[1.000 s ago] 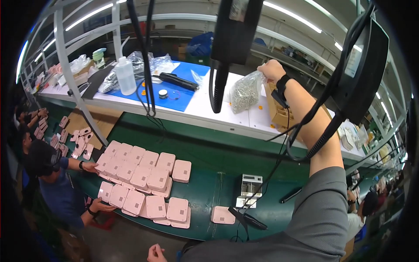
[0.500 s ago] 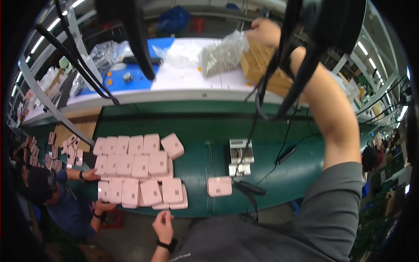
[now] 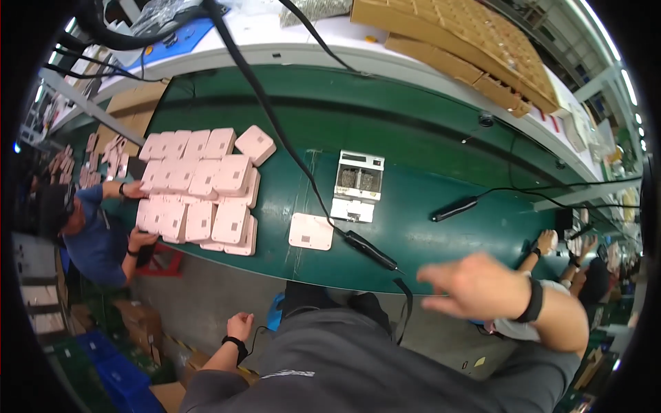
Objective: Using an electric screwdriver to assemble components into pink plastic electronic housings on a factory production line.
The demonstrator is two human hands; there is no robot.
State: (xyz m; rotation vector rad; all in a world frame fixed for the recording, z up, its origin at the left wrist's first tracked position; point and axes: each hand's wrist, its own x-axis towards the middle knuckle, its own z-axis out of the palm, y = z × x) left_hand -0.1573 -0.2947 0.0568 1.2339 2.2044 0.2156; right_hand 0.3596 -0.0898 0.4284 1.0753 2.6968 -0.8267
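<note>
Right hand (image 3: pixel 475 286), spread, has dropped near a slim, metal-tipped black screwdriver (image 3: pixel 370 250); left hand (image 3: pixel 240 326), grip unclear.

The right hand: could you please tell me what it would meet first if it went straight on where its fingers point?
Probably the black, rod-shaped corded screwdriver, whose thin tip lies just left of the right hand; depth is unclear, so the hand might pass above it.

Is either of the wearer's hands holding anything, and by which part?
Nothing shows in either: the blurred right hand hovers apart from the black screwdriver; the left hand is loosely curled.
</note>
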